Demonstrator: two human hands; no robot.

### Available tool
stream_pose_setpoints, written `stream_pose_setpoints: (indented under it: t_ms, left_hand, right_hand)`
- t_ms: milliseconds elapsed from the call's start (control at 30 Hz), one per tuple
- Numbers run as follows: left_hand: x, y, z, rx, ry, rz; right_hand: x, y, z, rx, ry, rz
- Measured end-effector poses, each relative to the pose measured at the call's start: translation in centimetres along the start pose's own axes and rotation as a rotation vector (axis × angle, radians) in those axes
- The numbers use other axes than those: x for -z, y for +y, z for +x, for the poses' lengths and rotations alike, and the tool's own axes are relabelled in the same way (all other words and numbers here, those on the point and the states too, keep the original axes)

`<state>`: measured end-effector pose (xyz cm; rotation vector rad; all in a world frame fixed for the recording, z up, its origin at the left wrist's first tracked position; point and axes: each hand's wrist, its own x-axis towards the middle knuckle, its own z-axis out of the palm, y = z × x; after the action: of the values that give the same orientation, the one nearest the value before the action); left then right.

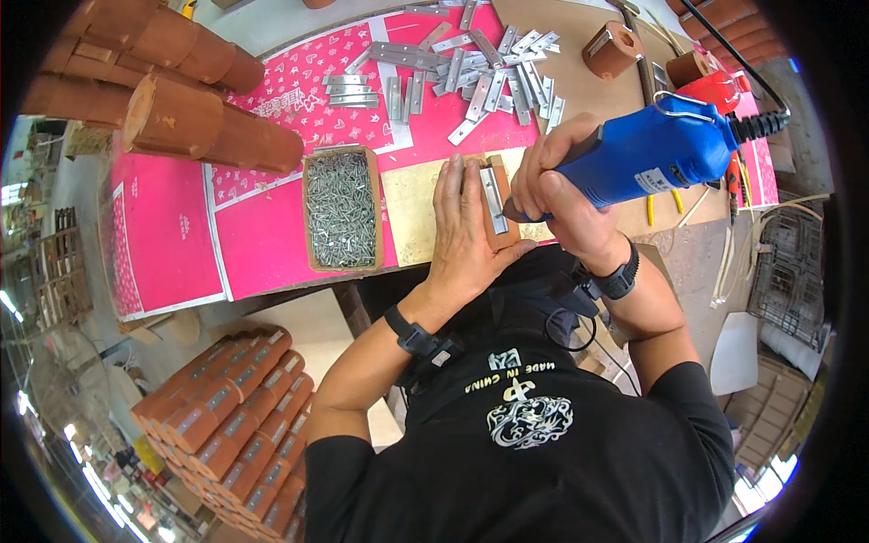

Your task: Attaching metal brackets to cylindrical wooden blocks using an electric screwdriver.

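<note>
My right hand [579,208] is wrapped round a blue electric screwdriver [647,154] with a black cord. Its dark tip points down to the left and meets a silver metal strip [494,201] with holes. That strip lies on a reddish-brown block [503,237] on the table. My left hand [460,226] steadies the block, fingers stretched along its left side and thumb across its near end. Left of this hand stands an open cardboard box [342,210] full of small screws. Whether a screw sits under the tip is hidden.
Loose metal strips [489,77] are strewn over the pink-covered table [258,244]. Brown blocks [213,127] are stacked at the far left. More blocks with strips [231,416] are piled below, left of me. A short brown piece [612,51] and a hammer [644,72] lie at the far right.
</note>
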<state>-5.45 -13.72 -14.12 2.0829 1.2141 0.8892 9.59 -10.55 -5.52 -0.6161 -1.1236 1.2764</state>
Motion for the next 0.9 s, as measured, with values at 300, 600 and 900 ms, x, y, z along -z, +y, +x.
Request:
stream_pose_setpoints:
  t_ms: [300, 600, 900]
  left_hand:
    - [7.1, 1.1, 0.5, 0.007, -0.110, 0.153]
    - [13.3, -5.5, -0.8, 0.221, -0.006, 0.561]
    - [12.9, -5.8, -1.1, 0.214, 0.038, 0.494]
  right_hand:
    - [1.4, -1.3, -0.5, 0.171, 0.084, 0.126]
    - [3.9, 1.1, -3.6, -0.010, 0.340, -0.216]
    - [4.2, 2.4, -4.5, -0.006, 0.398, -0.272]
